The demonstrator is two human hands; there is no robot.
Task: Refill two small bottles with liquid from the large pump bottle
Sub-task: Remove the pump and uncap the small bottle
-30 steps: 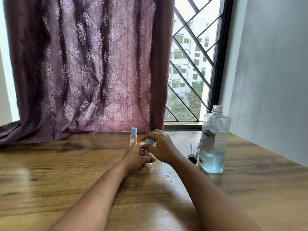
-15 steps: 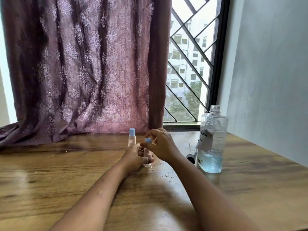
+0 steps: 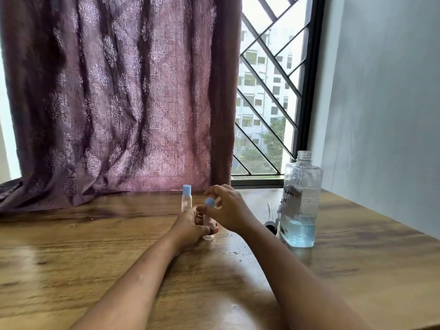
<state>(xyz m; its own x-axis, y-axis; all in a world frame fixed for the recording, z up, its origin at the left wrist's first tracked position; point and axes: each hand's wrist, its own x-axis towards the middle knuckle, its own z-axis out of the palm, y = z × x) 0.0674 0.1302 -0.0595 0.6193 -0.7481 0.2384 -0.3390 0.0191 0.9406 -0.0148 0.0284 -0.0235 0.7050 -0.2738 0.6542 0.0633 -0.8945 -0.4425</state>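
A small clear bottle (image 3: 209, 231) stands on the wooden table (image 3: 95, 246), and my left hand (image 3: 190, 226) grips its body. My right hand (image 3: 229, 210) pinches the bottle's blue cap (image 3: 210, 202) at the top between thumb and fingers. A second small bottle (image 3: 186, 198) with a blue cap stands upright just behind, untouched. The large clear bottle (image 3: 301, 201) stands to the right with its neck uncapped, about a third full of blue liquid, a torn label on its front.
The black pump head with its tube (image 3: 271, 222) lies on the table beside the large bottle. A purple curtain (image 3: 114, 98) hangs at the table's back edge, and a grilled window (image 3: 269, 96) and a grey wall (image 3: 381, 115) close the right side.
My right hand's fingers have shifted around the blue cap, which now shows more between them. The left hand keeps its hold on the bottle. The camera has moved a little.
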